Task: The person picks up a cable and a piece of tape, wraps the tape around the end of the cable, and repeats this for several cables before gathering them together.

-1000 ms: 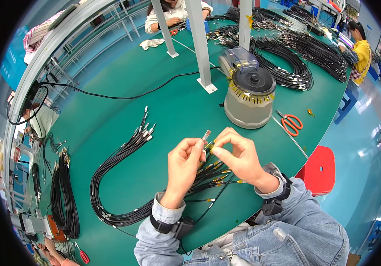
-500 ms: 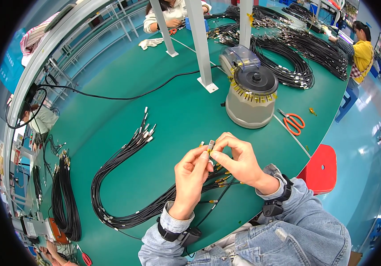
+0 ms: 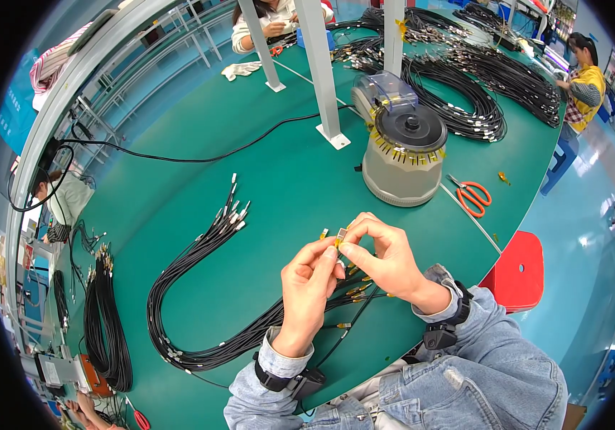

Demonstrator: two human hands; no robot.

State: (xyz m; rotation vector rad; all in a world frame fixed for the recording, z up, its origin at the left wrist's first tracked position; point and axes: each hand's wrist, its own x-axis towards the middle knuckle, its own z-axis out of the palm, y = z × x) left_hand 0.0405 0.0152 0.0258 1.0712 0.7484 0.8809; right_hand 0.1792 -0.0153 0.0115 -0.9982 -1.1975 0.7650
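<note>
Between my two hands is the metal connector end of a black cable (image 3: 341,234), with a bit of yellow tape around it. My left hand (image 3: 309,281) pinches it from the left, thumb and forefinger together. From the right, my right hand (image 3: 382,254) presses thumb and forefinger at the same tape. The rest of this cable is largely hidden behind my fingers. Under and beside my left hand runs a U-shaped bundle of black cables (image 3: 178,287). Its near-side ends, several with yellow tape, lie below my hands; the other ends show bare metal plugs.
A round grey tape dispenser (image 3: 402,170) with yellow strips around its rim stands beyond my hands. Orange-handled scissors (image 3: 473,198) lie right of it. Grey metal posts (image 3: 319,72) rise from the green table (image 3: 178,190). A red stool (image 3: 521,271) stands at right. Co-workers sit around the table.
My hands stay almost still at the taped connector, which looks slightly turned. The co-worker at the far right has shifted an arm, and the one at the far side has raised their hands.
</note>
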